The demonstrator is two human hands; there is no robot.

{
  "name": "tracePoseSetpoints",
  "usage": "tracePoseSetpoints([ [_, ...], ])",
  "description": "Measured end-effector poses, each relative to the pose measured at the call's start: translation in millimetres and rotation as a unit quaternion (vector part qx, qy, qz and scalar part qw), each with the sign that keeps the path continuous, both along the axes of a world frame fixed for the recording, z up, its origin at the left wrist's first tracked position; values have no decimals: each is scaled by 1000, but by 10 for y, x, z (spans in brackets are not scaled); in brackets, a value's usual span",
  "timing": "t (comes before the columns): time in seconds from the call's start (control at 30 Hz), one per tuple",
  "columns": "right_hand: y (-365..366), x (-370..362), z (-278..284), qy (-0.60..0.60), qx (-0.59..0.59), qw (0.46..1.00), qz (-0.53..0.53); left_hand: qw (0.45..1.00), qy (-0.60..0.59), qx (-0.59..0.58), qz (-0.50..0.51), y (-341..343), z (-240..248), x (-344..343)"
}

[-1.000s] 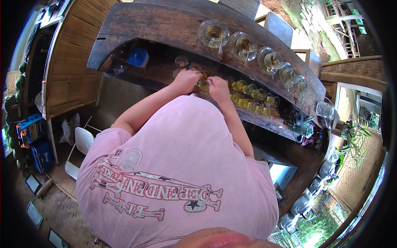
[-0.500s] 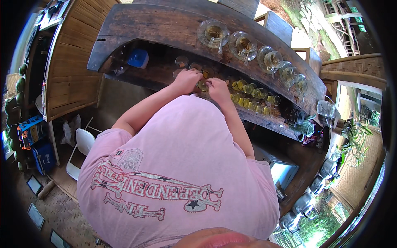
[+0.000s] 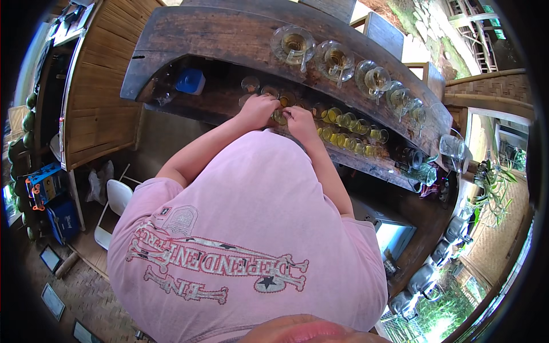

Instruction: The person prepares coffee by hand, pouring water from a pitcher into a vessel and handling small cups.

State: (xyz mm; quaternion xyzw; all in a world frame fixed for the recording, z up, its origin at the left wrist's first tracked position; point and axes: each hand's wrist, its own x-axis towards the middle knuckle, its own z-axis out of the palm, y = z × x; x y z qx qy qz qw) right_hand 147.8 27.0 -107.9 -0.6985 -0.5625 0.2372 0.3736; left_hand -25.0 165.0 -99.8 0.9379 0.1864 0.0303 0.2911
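Observation:
Both hands come together over the lower shelf of a dark wooden counter (image 3: 229,27). My left hand (image 3: 259,110) lies with its fingers curled and pressed together among small clear glasses. The fingertips of my right hand (image 3: 301,122) are bent in a pinch, close to those of the left. Just under them stands a small glass (image 3: 279,117) with yellowish contents; what the fingers hold, if anything, is too small to tell. Beyond the left hand is another small glass (image 3: 250,84). To the right, several small glasses (image 3: 341,140) with yellow liquid stand in two rows.
Several glass cups on saucers (image 3: 293,44) line the counter's upper surface. A blue-lidded container (image 3: 190,81) sits at the shelf's left end. At the right end are a clear jar (image 3: 453,150) and a greenish glass vessel (image 3: 424,174). A white chair (image 3: 118,197) stands at the left.
Both hands stay at nearly the same place, their fingers still close together over the glass. The whole view has shifted very slightly; no glass has visibly moved.

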Motion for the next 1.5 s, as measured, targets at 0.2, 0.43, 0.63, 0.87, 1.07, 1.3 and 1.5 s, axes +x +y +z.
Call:
tracePoseSetpoints([
  [0.2, 18, 34, 96, 27, 2, 999, -48, 1000, 16, 4, 8, -23, 131, 9],
  [0.43, -5, 29, 83, 2, -27, 999, -29, 1000, 13, 12, 1, -1, 68, 3],
  [0.63, -9, -1, 46, -13, -12, 1000, -3, 1000, 14, 3, 6, 4, 60, 14],
  [0.87, 39, 11, 6, 11, -18, 1000, 14, 1000, 11, -1, 6, 2, 58, 7],
  [1.07, 27, 32, -13, -1, 9, 1000, -13, 1000, 9, -8, 5, 3, 120, 9],
  [1.3, 65, 54, 71, 24, 11, 999, -45, 1000, 6, -5, 7, -6, 165, 18],
  [1.5, 31, 51, 54, 6, -20, 1000, -5, 1000, -4, 19, -3, 7, 0, 6],
])
